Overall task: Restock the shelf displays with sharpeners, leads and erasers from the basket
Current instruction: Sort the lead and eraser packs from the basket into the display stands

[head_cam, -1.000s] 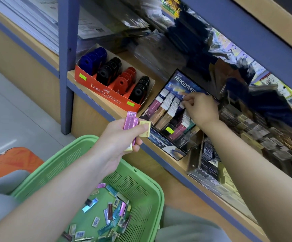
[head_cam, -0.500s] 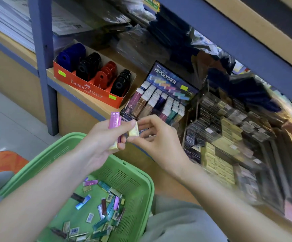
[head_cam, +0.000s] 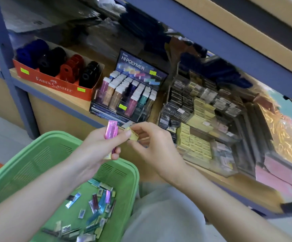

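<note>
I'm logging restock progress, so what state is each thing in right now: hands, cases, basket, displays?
left hand: grips the pink lead case
right hand: pinches the yellow case
pink lead case: upright in the left hand, not shelved
yellow case: in the right hand's fingertips, beside the left thumb
green basket: holds many loose cases
Hi-Polymer display: upright on the shelf, rows well filled
Faber-Castell box: open-topped, four rows of sharpeners

Stationery shop: above the left hand (head_cam: 96, 151), a blue-framed shelf (head_cam: 229, 186) carries a Faber-Castell sharpener carton (head_cam: 54, 82) and a Hi-Polymer lead display (head_cam: 133, 67) with neon price stickers (head_cam: 122, 107). Beyond the right hand (head_cam: 152, 145) are clear racks (head_cam: 194, 109) of boxed stock, and below both hands a green basket (head_cam: 54, 137).
</note>
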`<state>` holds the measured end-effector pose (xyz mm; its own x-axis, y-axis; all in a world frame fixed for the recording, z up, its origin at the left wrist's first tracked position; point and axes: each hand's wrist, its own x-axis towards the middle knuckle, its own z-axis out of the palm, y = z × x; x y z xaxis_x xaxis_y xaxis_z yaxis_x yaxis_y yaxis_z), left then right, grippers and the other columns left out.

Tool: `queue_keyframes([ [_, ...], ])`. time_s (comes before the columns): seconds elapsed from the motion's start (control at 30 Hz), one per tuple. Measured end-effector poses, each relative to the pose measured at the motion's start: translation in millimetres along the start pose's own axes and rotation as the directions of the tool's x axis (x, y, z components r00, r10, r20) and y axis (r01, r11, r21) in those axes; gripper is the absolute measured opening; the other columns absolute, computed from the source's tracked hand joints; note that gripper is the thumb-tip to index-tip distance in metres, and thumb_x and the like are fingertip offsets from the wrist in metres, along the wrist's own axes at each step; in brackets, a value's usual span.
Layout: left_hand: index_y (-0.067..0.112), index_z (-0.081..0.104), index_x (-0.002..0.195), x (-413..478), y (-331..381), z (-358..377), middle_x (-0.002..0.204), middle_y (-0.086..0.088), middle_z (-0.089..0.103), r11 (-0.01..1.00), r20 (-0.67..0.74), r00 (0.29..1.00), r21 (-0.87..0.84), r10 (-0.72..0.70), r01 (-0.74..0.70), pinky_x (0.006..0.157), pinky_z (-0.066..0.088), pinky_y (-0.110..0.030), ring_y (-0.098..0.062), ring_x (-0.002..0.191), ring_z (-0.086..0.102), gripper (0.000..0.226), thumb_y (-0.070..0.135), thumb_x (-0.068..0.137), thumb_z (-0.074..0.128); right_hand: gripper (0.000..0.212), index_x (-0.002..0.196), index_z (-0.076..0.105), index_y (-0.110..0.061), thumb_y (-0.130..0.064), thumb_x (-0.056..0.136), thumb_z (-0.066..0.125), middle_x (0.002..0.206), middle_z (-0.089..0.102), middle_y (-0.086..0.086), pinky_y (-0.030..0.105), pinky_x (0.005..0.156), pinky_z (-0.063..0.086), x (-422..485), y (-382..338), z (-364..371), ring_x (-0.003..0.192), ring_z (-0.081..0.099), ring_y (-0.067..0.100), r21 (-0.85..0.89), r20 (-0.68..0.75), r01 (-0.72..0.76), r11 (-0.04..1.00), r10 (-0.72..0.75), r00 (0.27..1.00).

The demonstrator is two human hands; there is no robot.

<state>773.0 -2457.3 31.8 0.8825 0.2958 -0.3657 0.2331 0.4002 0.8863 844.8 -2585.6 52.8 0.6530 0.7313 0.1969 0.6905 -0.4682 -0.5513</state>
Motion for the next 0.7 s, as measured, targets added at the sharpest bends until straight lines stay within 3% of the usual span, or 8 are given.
queue_keyframes([
  [0.1,0.006,0.064,0.097,-3.1,-2.3,20.0,0.064,0.0,0.052,1.0,0.061,0.998,-0.016,-0.026,0.027,0.042,0.042,-0.014,-0.006,0.049,0.044,0.026,0.026,0.081,0.068,0.024,0.107,0.065,-0.016,-0.016,0.084,0.07,0.097,0.062,-0.006,0.012,0.079,0.048,-20.2,17.3,-24.7,0.087,0.057,0.002,-0.018,-0.098,-0.033,0.999,0.031,0.995],
  [0.23,0.008,0.061,0.093,-4.0,-2.6,42.9,0.064,0.001,0.053,0.993,0.105,0.989,-0.04,-0.102,0.107,0.042,0.043,-0.014,-0.007,0.05,0.044,0.021,0.026,0.083,0.066,0.02,0.102,0.061,-0.022,-0.019,0.085,0.07,0.092,0.063,-0.016,0.009,0.074,0.046,-48.7,55.6,-77.8,0.084,0.06,0.0,0.025,-0.234,-0.221,0.975,0.221,0.947],
  [0.33,0.007,0.061,0.093,-4.7,-3.4,56.5,0.066,0.0,0.053,0.989,0.128,0.983,-0.04,-0.134,0.14,0.041,0.042,-0.014,-0.007,0.051,0.044,0.02,0.024,0.084,0.066,0.016,0.099,0.064,-0.022,-0.019,0.085,0.07,0.09,0.065,-0.014,0.01,0.076,0.048,-63.7,100.0,-113.0,0.081,0.061,-0.001,-0.103,-0.278,-0.335,0.937,0.297,0.914],
  [0.5,0.007,0.061,0.095,-4.6,-8.4,72.9,0.07,-0.001,0.055,0.985,0.136,0.978,-0.048,-0.158,0.166,0.04,0.041,-0.015,-0.006,0.049,0.044,0.019,0.021,0.083,0.066,0.014,0.099,0.07,-0.012,-0.015,0.085,0.07,0.091,0.067,-0.004,-0.004,0.067,0.036,-73.8,152.7,-137.9,0.081,0.061,0.008,-0.329,-0.128,-0.41,0.851,0.39,0.912],
  [0.7,0.006,0.061,0.093,-3.3,-11.5,87.5,0.067,0.0,0.056,0.985,0.137,0.976,-0.022,-0.168,0.172,0.039,0.04,-0.014,-0.006,0.049,0.044,0.017,0.019,0.084,0.066,0.014,0.098,0.074,-0.014,-0.012,0.085,0.069,0.096,0.07,-0.003,0.008,0.075,0.036,-69.2,168.4,-139.8,0.085,0.059,0.005,-0.38,0.074,-0.39,0.839,0.447,0.891],
])
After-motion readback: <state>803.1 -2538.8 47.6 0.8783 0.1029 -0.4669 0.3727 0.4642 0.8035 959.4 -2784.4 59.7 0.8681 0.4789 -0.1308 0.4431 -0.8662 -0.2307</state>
